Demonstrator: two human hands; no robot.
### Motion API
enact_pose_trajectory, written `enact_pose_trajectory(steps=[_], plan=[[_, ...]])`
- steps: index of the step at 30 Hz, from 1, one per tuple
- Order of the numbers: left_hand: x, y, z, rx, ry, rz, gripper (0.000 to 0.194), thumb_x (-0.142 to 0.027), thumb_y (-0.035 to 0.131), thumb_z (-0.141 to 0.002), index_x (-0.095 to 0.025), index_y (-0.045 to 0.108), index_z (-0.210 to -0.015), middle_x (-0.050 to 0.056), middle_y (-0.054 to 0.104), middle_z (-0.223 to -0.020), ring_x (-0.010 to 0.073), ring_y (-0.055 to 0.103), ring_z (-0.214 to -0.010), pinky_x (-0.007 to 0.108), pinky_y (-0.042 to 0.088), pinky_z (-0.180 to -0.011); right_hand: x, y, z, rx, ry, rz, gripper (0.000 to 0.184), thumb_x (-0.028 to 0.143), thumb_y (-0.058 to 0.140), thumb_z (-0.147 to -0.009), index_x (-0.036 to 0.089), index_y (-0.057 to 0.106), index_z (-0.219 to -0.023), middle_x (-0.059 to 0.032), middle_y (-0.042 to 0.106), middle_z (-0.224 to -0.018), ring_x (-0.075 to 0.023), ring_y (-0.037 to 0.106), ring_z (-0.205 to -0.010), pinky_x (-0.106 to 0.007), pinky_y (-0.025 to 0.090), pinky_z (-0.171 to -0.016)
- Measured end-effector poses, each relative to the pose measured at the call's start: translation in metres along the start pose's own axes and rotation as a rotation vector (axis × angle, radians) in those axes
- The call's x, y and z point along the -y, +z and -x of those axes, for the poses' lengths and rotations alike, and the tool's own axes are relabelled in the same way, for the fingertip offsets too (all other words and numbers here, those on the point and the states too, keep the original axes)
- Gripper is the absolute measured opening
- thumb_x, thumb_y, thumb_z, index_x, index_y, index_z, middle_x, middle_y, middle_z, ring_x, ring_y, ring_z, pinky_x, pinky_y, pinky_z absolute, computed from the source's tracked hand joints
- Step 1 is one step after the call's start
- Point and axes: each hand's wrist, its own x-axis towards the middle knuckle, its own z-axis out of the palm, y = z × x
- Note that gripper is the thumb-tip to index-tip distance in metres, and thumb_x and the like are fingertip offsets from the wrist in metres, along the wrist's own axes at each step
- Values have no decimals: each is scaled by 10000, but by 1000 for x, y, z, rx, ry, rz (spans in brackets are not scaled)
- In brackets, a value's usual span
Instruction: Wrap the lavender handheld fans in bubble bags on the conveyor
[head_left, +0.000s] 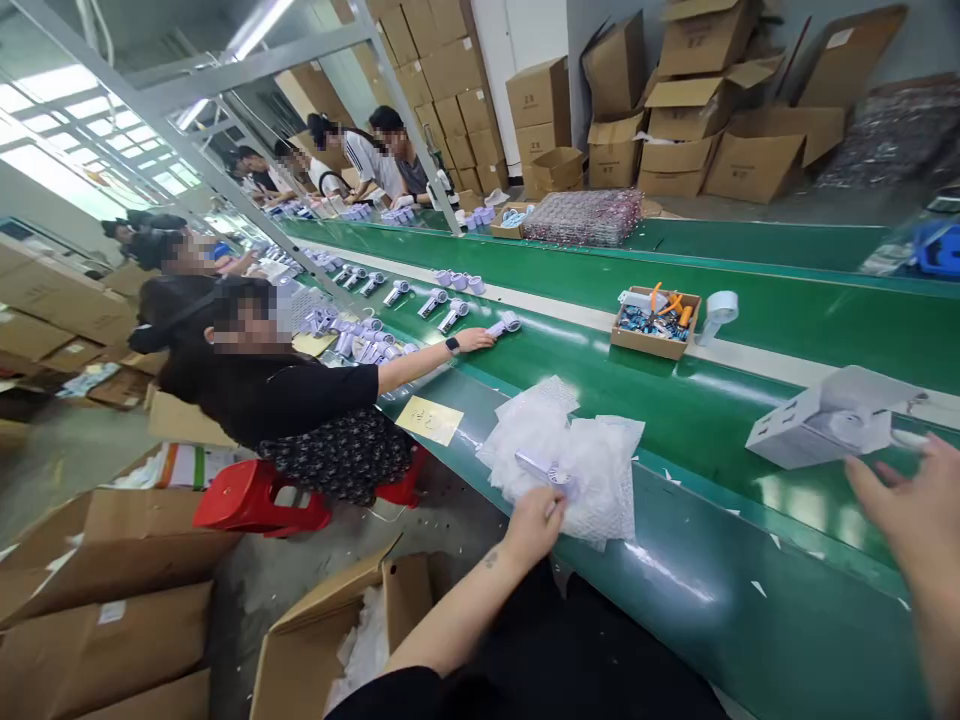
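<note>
My left hand [534, 525] is closed, its fingers pinched at the near end of a lilac handheld fan [544, 468]. That fan lies over a pile of bubble-wrap bags [600, 465] on the near green work surface. On the right, my right hand [904, 500] is open, with thumb and fingers apart beside a white carton [795, 430]. The carton lies on the green belt with its flap up, and a round whitish thing shows in its opening. Whether my right fingertips touch the carton's white end piece I cannot tell.
A co-worker's hand [474, 340] reaches onto the belt [570, 375] to another lilac fan [504, 324]. A tray of tools [654, 325] and a tape roll [721, 308] stand on the middle strip. An open cardboard box [300, 640] is on the floor below left.
</note>
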Motion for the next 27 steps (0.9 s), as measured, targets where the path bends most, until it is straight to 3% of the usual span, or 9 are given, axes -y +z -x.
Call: enact_pose_trajectory(steps=[2,3,7,11,14,17,20,24,27], plan=[[24,-9,-24,6,-63,-204,277,-165,465,-859,-173,566,-1117,94,602,-1096,226,499,-1078,358,385,-942,27,14,43,-157,130,121,481,574,577,-747,353,561,-1174,-186,560,-1125,-417,412,-1220,-656,280,-1014],[35,-12,-36,47,-81,-286,337,-162,503,-835,-172,534,-1171,110,576,-1138,252,460,-1120,390,369,-954,41,26,67,-91,192,121,421,591,544,-757,345,602,-1094,-180,614,-995,-414,541,-1065,-665,372,-923],[60,-15,-70,201,-43,-377,423,-207,662,-730,-201,548,-1137,139,536,-1165,328,397,-1153,473,345,-930,91,97,162,529,208,-86,293,564,508,-792,305,629,-857,-94,669,-777,-303,645,-680,-512,540,-669],[66,-20,-76,250,68,-369,320,-239,697,-718,-215,580,-1014,117,506,-1191,312,337,-1208,467,273,-986,121,170,214,877,-109,-154,285,384,488,-848,280,619,-1079,-68,619,-1188,-261,614,-1019,-438,520,-847],[69,-36,-72,271,160,-324,315,-254,709,-717,-221,571,-998,81,545,-1120,270,376,-1181,415,282,-993,122,213,212,733,-81,-148,365,314,507,-797,233,589,-1143,-117,427,-1407,-248,604,-1028,-458,486,-900],[77,-57,-67,254,206,-256,308,-250,695,-732,-208,565,-1008,68,580,-1050,238,456,-1083,374,341,-942,113,237,197,589,63,-139,410,303,534,-716,188,594,-1105,-159,491,-1328,-250,636,-906,-497,491,-869],[84,-68,-58,134,60,56,299,-252,700,-702,-188,577,-967,46,602,-957,215,519,-956,348,402,-856,112,243,190,560,135,-148,445,342,533,-718,179,573,-1131,-151,577,-1198,-272,632,-919,-507,510,-819],[71,-45,-28,83,-218,715,329,-315,662,-708,-154,558,-976,4,601,-809,146,555,-729,276,445,-694,140,241,200,581,244,-329,533,447,507,-806,207,441,-1278,-116,632,-1094,-239,657,-875,-442,551,-736],[49,-18,-2,234,-192,1012,399,-347,635,-735,-135,546,-1061,26,622,-831,139,574,-708,263,458,-661,168,239,205,580,449,-728,522,480,566,-795,235,446,-1240,-107,593,-1189,-237,626,-1006,-427,525,-837]])
